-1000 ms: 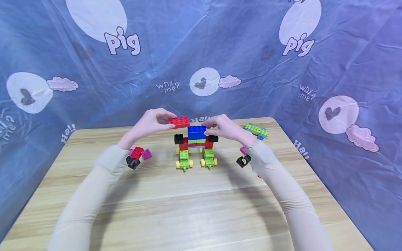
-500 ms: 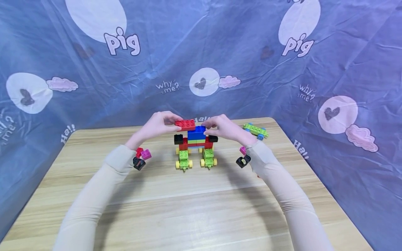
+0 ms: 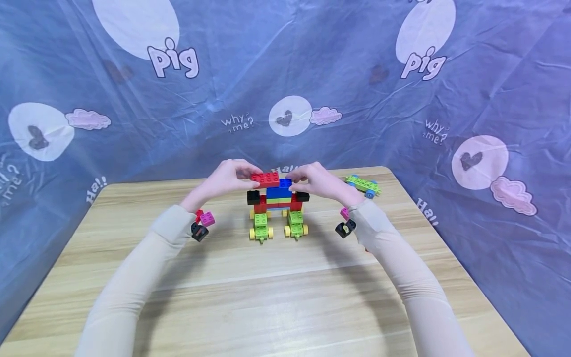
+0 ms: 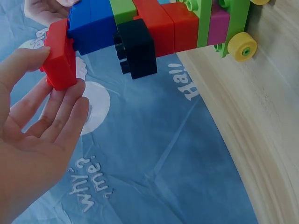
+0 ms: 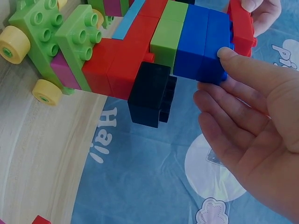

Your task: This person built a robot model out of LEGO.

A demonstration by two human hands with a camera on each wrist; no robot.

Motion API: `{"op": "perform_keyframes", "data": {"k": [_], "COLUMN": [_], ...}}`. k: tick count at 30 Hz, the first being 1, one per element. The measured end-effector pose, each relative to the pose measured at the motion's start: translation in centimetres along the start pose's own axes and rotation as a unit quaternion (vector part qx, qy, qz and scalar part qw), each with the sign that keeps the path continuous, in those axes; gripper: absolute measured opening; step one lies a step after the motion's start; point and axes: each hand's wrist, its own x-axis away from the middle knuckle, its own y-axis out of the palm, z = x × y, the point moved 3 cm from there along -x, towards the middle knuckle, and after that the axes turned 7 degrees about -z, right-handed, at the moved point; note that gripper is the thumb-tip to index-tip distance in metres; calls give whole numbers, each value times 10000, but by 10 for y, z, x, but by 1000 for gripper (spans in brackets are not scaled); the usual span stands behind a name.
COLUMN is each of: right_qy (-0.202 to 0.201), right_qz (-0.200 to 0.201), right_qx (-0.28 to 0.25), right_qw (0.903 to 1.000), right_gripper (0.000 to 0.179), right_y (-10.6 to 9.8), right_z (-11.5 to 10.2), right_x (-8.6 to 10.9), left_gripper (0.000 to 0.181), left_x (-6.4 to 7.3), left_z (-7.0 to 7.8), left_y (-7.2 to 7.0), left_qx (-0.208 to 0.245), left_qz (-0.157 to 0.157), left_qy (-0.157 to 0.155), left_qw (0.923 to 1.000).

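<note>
A brick figure stands upright at the back of the table, with green wheeled feet (image 3: 260,229), red and lime bricks above them, and a black brick (image 4: 136,49) jutting out on each side. Blue bricks (image 5: 201,42) form its top. My left hand (image 3: 225,177) pinches a red brick (image 3: 265,179) by its left end, between thumb and fingers. That brick sits over the left part of the blue top and overhangs it; whether its studs are pressed home I cannot tell. My right hand (image 3: 317,181) grips the right end of the blue bricks, thumb in front and fingers behind.
Left of the figure lie a magenta brick (image 3: 207,218), a black piece (image 3: 199,232) and a red brick partly behind the sleeve. On the right are another black piece (image 3: 345,228), a magenta brick (image 3: 345,213) and a green wheeled base (image 3: 364,186). A printed blue cloth hangs behind.
My left hand has carried the red brick rightward, from beside the blue top to over its left part, then slightly down. The right hand has stayed at the blue bricks.
</note>
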Motion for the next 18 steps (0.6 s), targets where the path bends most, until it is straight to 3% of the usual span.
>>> {"op": "perform_keyframes", "data": {"k": [18], "right_qy": [41], "right_qz": [-32], "right_qx": [-116], "right_qw": [9999], "right_gripper": [37], "right_y": [-1], "right_z": [-1], "right_x": [2], "left_gripper": [34], "left_x": [-8], "left_z": [6], "left_y": [3], "left_qx": [-220], "left_qz": [-114], "left_qy": [-69], "left_qw": [9997]}}
